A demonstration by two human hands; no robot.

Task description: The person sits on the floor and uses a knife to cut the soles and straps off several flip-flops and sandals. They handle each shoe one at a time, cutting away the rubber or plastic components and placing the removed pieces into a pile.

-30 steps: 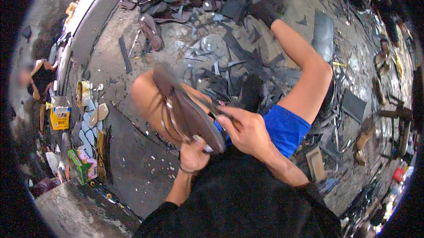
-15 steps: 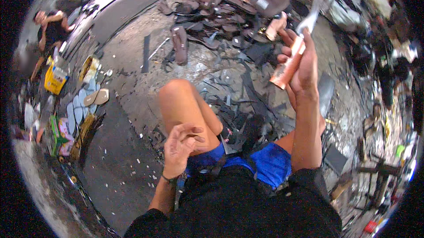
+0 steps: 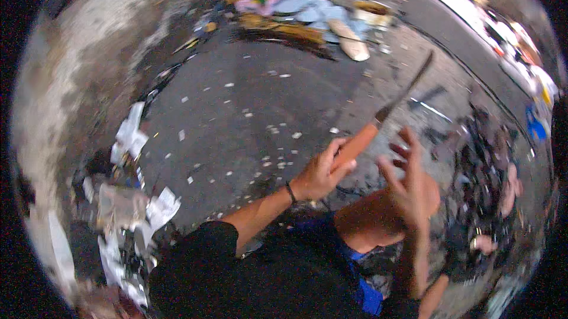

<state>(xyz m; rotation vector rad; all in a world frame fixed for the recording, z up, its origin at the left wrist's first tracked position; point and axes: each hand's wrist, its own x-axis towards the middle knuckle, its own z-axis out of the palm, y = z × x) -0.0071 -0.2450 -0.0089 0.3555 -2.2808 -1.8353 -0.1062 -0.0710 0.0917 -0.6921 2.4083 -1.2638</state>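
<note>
My left hand is closed around the reddish-brown wooden handle of a knife. Its long, narrow, dark blade curves slightly and points away to the upper right. Beside the handle, on its right, my right hand is raised with its fingers apart and nothing in them; it is somewhat smeared by motion. Under both hands is my bent bare knee.
A blurred pile of dark sandals lies to the right. Far off are blue-grey sole-shaped pieces, a beige sole and a straw bundle. Small white scraps dot the dark floor. Crumpled white sheets lie left.
The knife has passed from my right hand to my left, and my right hand has opened. The view has swung left, bringing the dark floor and the wall into the middle and left.
</note>
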